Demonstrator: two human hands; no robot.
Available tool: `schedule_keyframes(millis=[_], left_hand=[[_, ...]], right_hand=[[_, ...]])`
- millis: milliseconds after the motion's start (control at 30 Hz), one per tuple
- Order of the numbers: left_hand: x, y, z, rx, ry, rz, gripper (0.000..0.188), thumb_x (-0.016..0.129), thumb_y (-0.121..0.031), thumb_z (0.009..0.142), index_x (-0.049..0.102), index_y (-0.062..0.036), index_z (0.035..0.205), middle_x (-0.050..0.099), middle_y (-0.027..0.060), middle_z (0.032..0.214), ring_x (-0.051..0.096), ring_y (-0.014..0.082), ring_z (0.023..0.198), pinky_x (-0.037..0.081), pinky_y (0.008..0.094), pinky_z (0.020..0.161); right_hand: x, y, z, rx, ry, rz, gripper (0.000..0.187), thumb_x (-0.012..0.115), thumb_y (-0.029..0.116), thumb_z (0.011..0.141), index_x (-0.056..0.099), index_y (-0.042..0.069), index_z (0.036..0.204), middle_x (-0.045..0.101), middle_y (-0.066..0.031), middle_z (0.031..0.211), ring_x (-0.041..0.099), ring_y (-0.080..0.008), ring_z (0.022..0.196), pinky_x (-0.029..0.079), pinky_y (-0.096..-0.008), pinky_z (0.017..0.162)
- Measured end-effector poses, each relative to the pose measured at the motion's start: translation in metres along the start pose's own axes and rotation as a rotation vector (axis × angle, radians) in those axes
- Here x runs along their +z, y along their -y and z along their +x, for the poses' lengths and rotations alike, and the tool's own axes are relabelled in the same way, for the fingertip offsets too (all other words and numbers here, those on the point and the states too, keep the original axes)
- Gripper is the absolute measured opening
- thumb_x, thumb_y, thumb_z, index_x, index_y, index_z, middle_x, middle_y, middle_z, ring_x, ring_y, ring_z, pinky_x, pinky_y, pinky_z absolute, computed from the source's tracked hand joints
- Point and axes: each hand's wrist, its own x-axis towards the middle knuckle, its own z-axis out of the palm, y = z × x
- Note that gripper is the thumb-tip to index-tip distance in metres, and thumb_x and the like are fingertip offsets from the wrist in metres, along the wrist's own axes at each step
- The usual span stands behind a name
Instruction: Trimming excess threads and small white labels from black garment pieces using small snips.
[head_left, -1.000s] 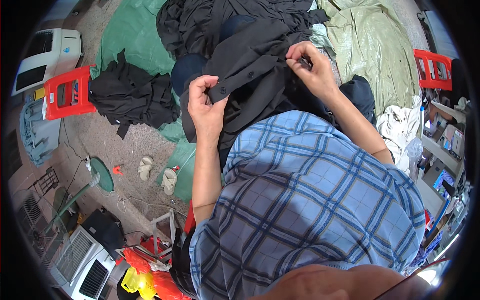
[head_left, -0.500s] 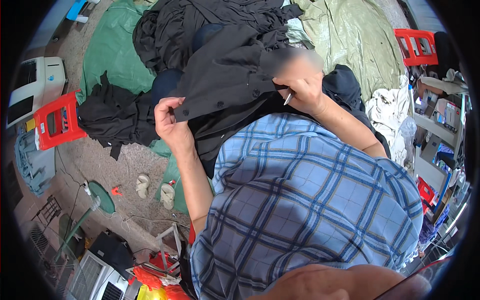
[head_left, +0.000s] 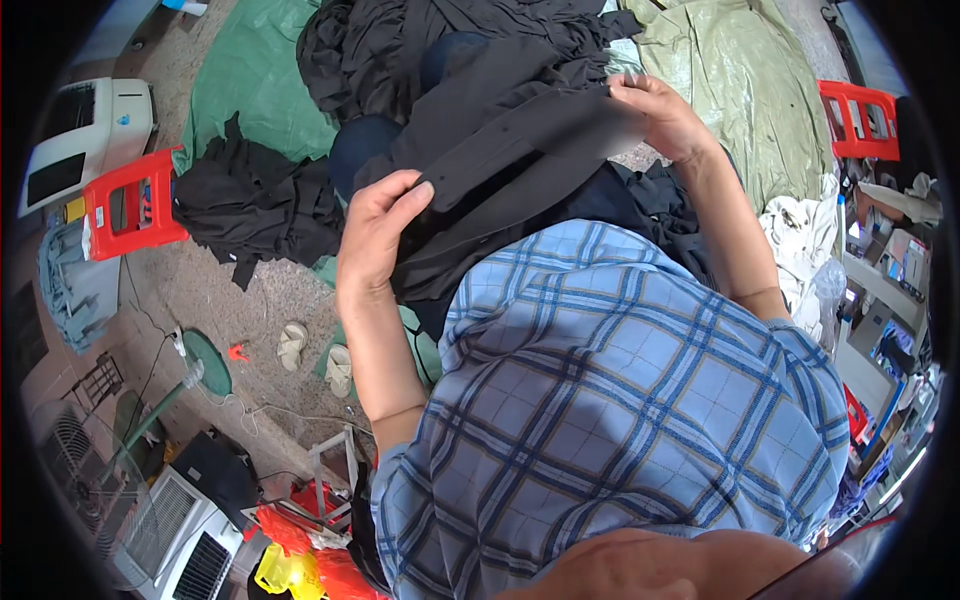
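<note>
A black garment (head_left: pixel 480 165) is stretched over my lap, its long edge running between my two hands. At its left end my left hand (head_left: pixel 378 235) pinches the edge, thumb on top. Higher up to the right, my right hand (head_left: pixel 665 118) has its fingers closed on the other end of that edge. Part of the cloth beside the right hand is blurred. Small dark dots show along the band, but their kind is not clear. A loose lower fold of the cloth hangs toward my checked shirt (head_left: pixel 620 390).
More black garments (head_left: pixel 370 60) are heaped beyond my knees, with another black pile (head_left: pixel 255 200) at left. Green sheeting (head_left: pixel 250 80) and olive sheeting (head_left: pixel 730 90) cover the floor. Red stools (head_left: pixel 135 205) stand both sides. White cloth (head_left: pixel 800 225) lies right; a fan (head_left: pixel 95 450) stands lower left.
The row of black buttons has turned from view, and the band now shows another side. My right hand has moved up and right, my left slightly right. The pointed metal tool in my right hand no longer shows clearly.
</note>
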Motion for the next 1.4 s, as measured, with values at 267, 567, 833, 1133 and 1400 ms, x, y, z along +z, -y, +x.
schedule_keyframes(millis=[267,567,833,1133,1400], left_hand=[[0.022,-0.004,0.003,-0.052,-0.096,-0.199,0.021,0.065,-0.013,0.090,0.067,0.0042,0.103,0.067,0.0009,0.094,0.058,0.0061,0.085,0.043,0.0215,0.082],[0.026,-0.009,-0.001,0.008,-0.129,-0.321,0.014,0.065,-0.007,0.088,0.068,0.0024,0.098,0.066,0.0008,0.089,0.057,0.0060,0.082,0.043,0.0209,0.078],[0.030,-0.007,-0.003,0.039,-0.141,-0.347,0.014,0.065,-0.004,0.088,0.068,0.0029,0.099,0.067,0.0010,0.088,0.057,0.0060,0.081,0.043,0.0205,0.077],[0.034,-0.005,-0.003,0.046,-0.146,-0.393,0.015,0.065,-0.002,0.087,0.068,0.0043,0.100,0.067,0.0025,0.089,0.058,0.0071,0.082,0.043,0.0207,0.077],[0.035,-0.001,-0.001,0.034,-0.147,-0.430,0.015,0.064,-0.001,0.087,0.067,0.0051,0.101,0.067,0.0037,0.091,0.059,0.0077,0.083,0.044,0.0214,0.079]], right_hand=[[0.051,0.016,0.001,-0.799,-0.428,-1.073,0.024,0.053,0.007,0.093,0.061,0.007,0.116,0.061,-0.0121,0.094,0.061,-0.0307,0.083,0.050,-0.0357,0.075],[0.139,0.009,-0.015,-0.851,-0.004,-1.099,0.016,0.058,0.014,0.090,0.055,0.006,0.103,0.056,-0.0098,0.086,0.059,-0.0299,0.079,0.047,-0.0375,0.066],[0.145,-0.002,-0.002,-0.919,-0.087,-1.163,0.020,0.064,0.022,0.087,0.057,0.008,0.099,0.057,-0.0066,0.084,0.059,-0.0266,0.077,0.048,-0.0360,0.063],[0.148,-0.006,-0.003,-0.976,-0.131,-1.179,0.021,0.067,0.019,0.083,0.057,0.006,0.098,0.057,-0.0074,0.083,0.059,-0.0278,0.076,0.048,-0.0359,0.063],[0.149,-0.009,-0.001,-1.004,-0.147,-1.167,0.023,0.069,0.017,0.081,0.057,0.006,0.097,0.057,-0.0077,0.083,0.058,-0.0279,0.075,0.048,-0.0360,0.062]])
